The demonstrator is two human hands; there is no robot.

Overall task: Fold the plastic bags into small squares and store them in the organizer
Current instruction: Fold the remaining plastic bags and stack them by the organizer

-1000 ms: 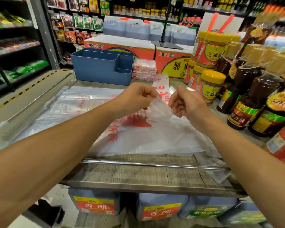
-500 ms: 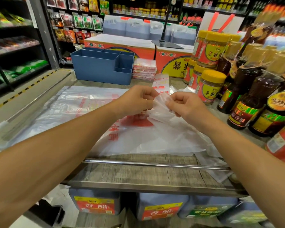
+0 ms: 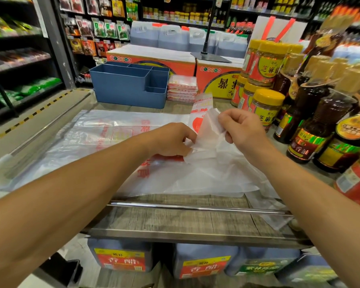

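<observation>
Here, two bare hands work close together above a wood-grain counter [image 3: 175,223]. The left hand [image 3: 170,140] pinches a lower edge of a thin, translucent white plastic bag with red printing [image 3: 206,175], fingers curled on the film. The right hand [image 3: 240,126] grips an upper flap of the same bag, raised slightly, likely to separate or straighten the layers so a fold can start cleanly. Most of the bag lies slack on the counter beneath the hands, not yet folded.

To the left, a larger flat sheet of clear plastic bags with red lettering [image 3: 104,129] lies spread out, apparently waiting its turn. Behind it stands the blue plastic organizer with several open compartments [image 3: 129,88], and just beside that a stack of small folded red-and-white bag squares [image 3: 182,88]. Yellow-lidded jars [image 3: 267,107] and dark sauce bottles [image 3: 320,129] crowd the right side.
</observation>
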